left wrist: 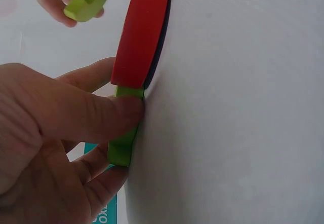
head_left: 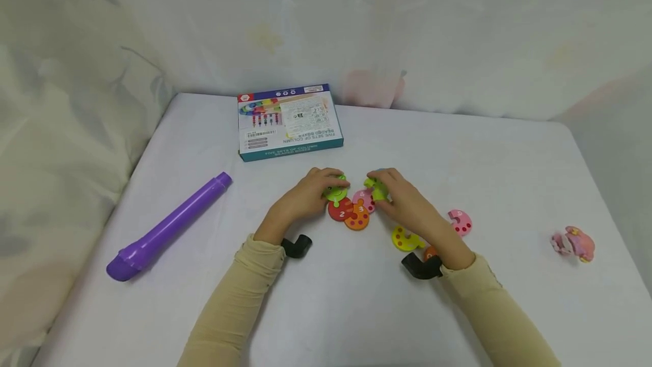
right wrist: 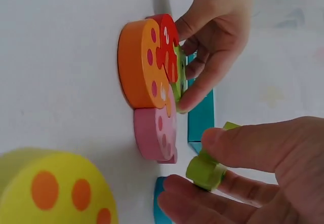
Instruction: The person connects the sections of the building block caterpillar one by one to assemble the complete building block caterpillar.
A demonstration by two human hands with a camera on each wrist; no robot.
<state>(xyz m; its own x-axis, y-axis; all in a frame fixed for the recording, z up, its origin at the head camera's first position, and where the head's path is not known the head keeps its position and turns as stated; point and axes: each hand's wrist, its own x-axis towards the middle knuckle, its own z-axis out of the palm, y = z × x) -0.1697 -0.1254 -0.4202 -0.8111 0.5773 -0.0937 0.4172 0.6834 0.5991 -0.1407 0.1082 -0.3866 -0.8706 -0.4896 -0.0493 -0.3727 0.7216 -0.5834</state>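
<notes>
A short caterpillar of thick, glossy pieces lies mid-table: a green smiling face piece (head_left: 335, 192), a red piece (head_left: 339, 209) marked 2, an orange piece (head_left: 357, 217) marked 3 with darker dots, and a pink piece (head_left: 364, 200) marked 4, joined by rounded tabs. The left hand (head_left: 305, 194) pinches the face piece between thumb and fingers; the right hand (head_left: 410, 203) pinches a light green piece (head_left: 377, 188), notched and curved, with a gap between it and the pink one. A blue edge (right wrist: 161, 203) shows past the right fingers, perhaps another piece. By the right wrist sit a yellow piece (head_left: 404, 239) and a second pink piece (head_left: 461, 222). White cloth spreads between the forearms; a box (head_left: 290, 123) stands just beyond the chain, a purple microphone (head_left: 173, 222) lies well off left, and a pink toy (head_left: 575, 244) sits near the table's (head_left: 509, 169) right edge.
</notes>
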